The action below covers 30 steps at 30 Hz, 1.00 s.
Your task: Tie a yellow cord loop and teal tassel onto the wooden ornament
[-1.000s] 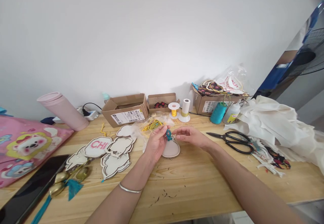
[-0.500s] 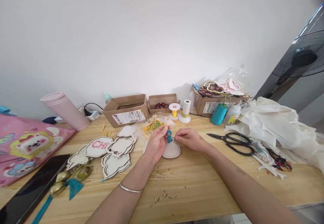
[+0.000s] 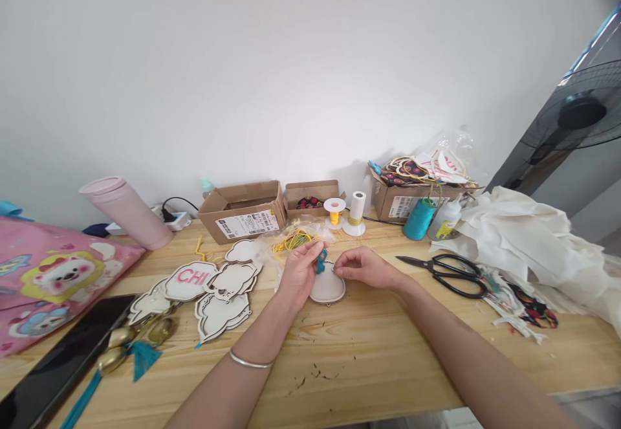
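Observation:
A small teal piece with cut-out holes [image 3: 321, 260] is pinched between the thumb and fingers of my left hand [image 3: 301, 272]. Just to its right, the fingertips of my right hand [image 3: 363, 267] are pressed together; what they hold, if anything, is too small to make out. Under and between both hands lies a white rounded panel [image 3: 328, 289] with a brown rim and a tiny loop at its near edge. Part of that panel is hidden by my hands. Yellow and green cords [image 3: 294, 240] in clear plastic sit just behind my left hand.
Several white cut-out panels [image 3: 223, 316] lie at left, near gold bells [image 3: 110, 360] and a phone [image 3: 63, 364]. Behind stand cardboard boxes [image 3: 242, 215], thread spools [image 3: 356, 212] and a teal cone [image 3: 420, 219]. Black scissors [image 3: 444, 270], a glue bottle [image 3: 446, 219] and white fabric [image 3: 538, 254] are at right.
The teal piece has tilted and shifted slightly left in my left hand. My right fingers have drawn slightly away from it, widening the gap.

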Each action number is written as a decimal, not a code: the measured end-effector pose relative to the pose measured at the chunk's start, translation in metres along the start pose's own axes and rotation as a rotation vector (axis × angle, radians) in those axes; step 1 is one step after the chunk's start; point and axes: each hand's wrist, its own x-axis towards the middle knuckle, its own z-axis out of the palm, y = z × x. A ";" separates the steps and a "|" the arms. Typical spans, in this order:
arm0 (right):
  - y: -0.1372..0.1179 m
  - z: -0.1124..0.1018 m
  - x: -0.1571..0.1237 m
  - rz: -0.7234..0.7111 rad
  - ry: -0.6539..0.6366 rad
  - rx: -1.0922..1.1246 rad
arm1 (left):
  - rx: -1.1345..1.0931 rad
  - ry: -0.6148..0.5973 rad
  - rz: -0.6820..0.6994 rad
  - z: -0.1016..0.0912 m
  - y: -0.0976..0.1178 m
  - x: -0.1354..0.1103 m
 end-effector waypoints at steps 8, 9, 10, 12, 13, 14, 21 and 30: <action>-0.008 -0.011 -0.001 0.003 0.244 0.263 | 0.010 0.027 0.009 -0.006 -0.001 0.004; -0.010 -0.012 -0.002 0.007 0.261 0.293 | 0.026 0.019 0.007 -0.006 -0.001 0.003; -0.011 -0.014 -0.003 0.017 0.259 0.309 | 0.032 0.015 0.006 -0.005 0.000 0.002; -0.017 -0.015 -0.006 0.051 0.226 0.276 | 0.029 0.026 0.012 -0.004 0.001 0.001; -0.020 -0.014 -0.007 0.066 0.215 0.231 | 0.036 0.039 0.025 -0.004 0.002 0.001; -0.023 -0.013 -0.008 0.070 0.224 0.180 | 0.062 0.051 0.042 -0.004 0.002 0.001; -0.030 0.001 -0.005 -0.076 0.378 -0.096 | 0.514 -0.033 0.131 -0.002 -0.006 -0.001; -0.012 0.008 0.002 0.002 0.346 -0.009 | 0.751 -0.069 0.211 -0.002 -0.012 -0.004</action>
